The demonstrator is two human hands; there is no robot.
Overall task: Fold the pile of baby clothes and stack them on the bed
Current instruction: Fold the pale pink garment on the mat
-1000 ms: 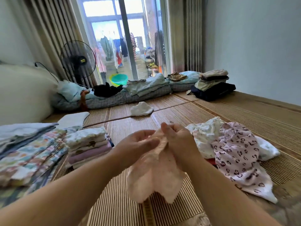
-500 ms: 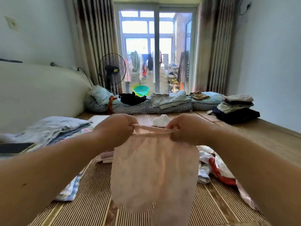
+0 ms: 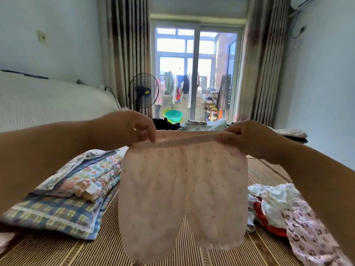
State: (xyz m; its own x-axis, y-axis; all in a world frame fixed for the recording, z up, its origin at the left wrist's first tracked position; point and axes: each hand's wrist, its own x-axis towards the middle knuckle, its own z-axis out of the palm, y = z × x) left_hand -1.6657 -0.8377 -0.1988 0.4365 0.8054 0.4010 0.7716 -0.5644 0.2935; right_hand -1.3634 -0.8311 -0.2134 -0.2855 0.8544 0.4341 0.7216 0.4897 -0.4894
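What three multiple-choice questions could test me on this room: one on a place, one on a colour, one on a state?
1. Where is the unfolded heap of clothes?
A. outside the door
B. on the mat, right of the shorts
C. on the fan

2. What colour are the shorts?
A. navy
B. black
C. pale pink

3. How are the shorts?
A. held up and spread
B. folded on a stack
C. flat on the mat

Key: 1 B, the heap lies on the mat at lower right. 2 C, the cloth is pale pink. 3 A, the left hand and right hand pinch the waistband and the legs hang down.
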